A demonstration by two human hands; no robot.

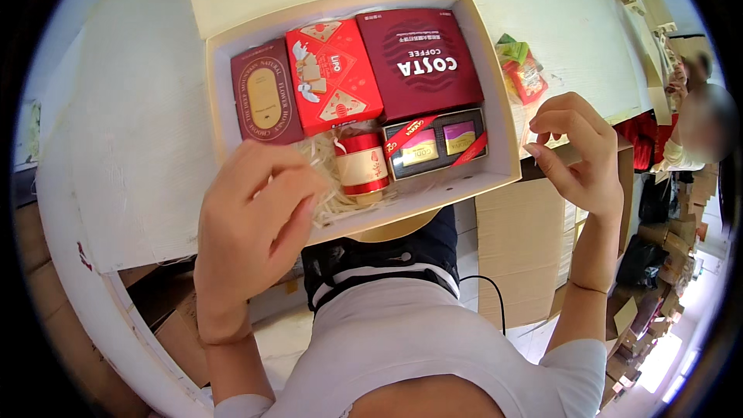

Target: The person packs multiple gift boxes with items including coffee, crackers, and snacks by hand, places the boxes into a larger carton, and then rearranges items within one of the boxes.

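Observation:
An open cream gift box [500, 145] lies before me with its lid raised at the far side. Inside are a maroon Costa Coffee box [424, 64], a red Lipo box [335, 72] and a dark red box with an oval label [264, 93]. Nearer me sit a red and cream cylindrical tin [363, 165] and a Godiva box [436, 142] with red ribbon print, beside shredded paper filler [325, 177]. My left hand [249, 226] hovers over the near left corner, fingers curled; its grasp is hidden. Beyond the right wall, my right hand [580, 157] is empty, thumb and fingers apart.
Small wrapped packets [522, 72] lie on the white table [127, 128] right of the box. A cardboard panel [516, 249] stands below the table's near edge. At far right another person [705, 122] is near red items, with stacked cardboard boxes [691, 209] around.

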